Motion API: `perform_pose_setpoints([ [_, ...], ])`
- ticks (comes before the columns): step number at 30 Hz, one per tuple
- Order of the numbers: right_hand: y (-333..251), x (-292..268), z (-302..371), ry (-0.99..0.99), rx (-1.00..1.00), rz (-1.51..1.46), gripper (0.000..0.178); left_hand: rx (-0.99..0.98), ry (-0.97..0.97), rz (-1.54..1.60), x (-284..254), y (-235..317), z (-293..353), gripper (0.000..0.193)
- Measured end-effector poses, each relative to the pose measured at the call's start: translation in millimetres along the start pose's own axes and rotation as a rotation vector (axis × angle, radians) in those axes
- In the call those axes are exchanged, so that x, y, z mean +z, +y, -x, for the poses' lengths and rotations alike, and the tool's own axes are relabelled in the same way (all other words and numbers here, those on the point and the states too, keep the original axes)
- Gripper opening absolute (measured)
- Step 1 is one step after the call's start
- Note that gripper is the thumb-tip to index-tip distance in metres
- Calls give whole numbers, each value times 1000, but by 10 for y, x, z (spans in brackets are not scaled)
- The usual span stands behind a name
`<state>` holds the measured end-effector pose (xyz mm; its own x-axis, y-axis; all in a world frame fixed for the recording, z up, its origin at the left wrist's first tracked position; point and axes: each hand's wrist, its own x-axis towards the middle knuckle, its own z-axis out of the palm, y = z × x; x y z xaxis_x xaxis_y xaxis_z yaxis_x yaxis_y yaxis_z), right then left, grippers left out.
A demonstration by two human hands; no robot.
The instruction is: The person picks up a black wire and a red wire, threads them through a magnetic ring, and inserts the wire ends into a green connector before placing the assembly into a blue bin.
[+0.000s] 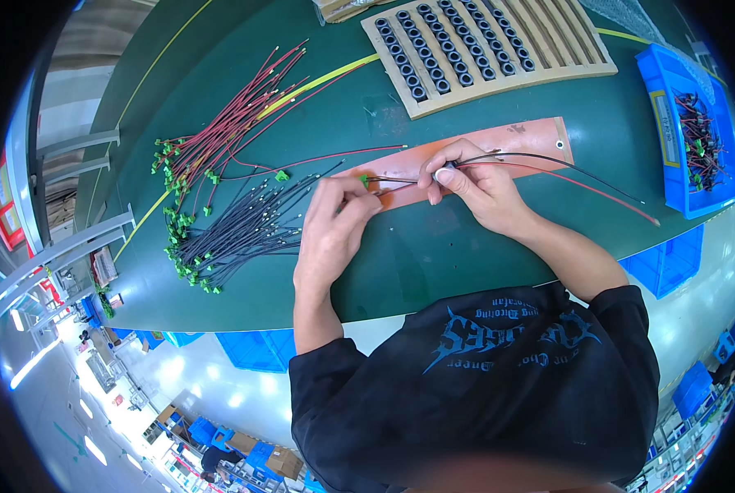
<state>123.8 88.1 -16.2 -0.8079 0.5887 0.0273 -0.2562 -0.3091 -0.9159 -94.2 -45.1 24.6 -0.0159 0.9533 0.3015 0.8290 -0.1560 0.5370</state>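
Observation:
My left hand (334,220) is closed, its fingertips pinching the wires beside a small green connector (365,180). A black wire (573,167) and a red wire (585,182) run from there into my right hand (486,191) and stick out beyond it to the right. Thumb and fingers of my right hand close around the pair at a small dark round part (449,167), partly hidden by the fingers. Both hands are over a pinkish-orange strip (540,141) lying on the green table (433,275).
To the left lie a bundle of red wires (244,115) and a bundle of black wires (248,226), with green connectors at their ends. A grooved wooden tray (548,49) at the back holds rows of black rings (443,85). At right stands a blue bin (671,177) of wired pieces (698,140).

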Motion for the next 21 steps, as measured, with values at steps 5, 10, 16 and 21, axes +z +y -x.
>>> perform_pose_setpoints([
  [5, 36, -2, -1, -18, -13, -7, 11, -180, -1, 170, -48, 33, -11, 32],
  [10, 65, 18, -16, -27, -23, 1, 11, 14, 178, 122, 52, -122, 41, 52],
  [16, 76, 18, -17, -11, 3, -3, 18, -84, 158, 121, 95, -79, 75, 48],
  [21, 77, 37, -42, 14, 22, 102, 18, -131, 107, 79, 115, -22, 48, 48],
])
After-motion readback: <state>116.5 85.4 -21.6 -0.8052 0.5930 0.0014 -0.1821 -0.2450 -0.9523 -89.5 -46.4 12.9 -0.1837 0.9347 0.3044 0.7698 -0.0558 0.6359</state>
